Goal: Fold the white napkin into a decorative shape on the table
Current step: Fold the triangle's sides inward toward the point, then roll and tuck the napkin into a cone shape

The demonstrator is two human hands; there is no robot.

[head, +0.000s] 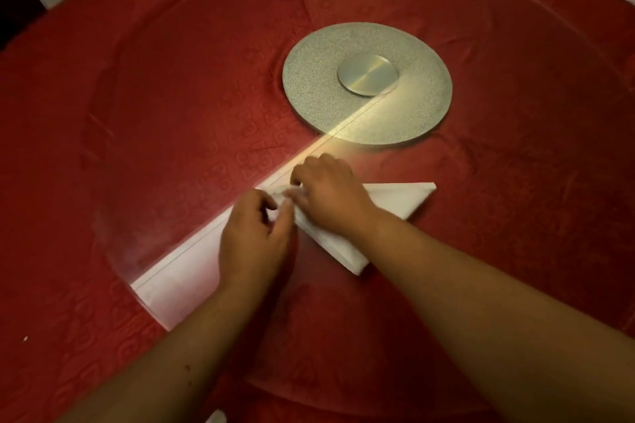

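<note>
I see the white napkin [347,220] lying flat on the glass turntable [178,86] over the red table [68,285], already folded to a long wedge whose axis runs from its far-right corner down toward me. Both hands meet at its left end: my left hand [254,233] has fingers pinched together on that bunched corner, while my right hand [330,196] presses on the cloth just beside it, its fingertips blurred. I judge the next fold works from this left tip, nearest the left hand.
</note>
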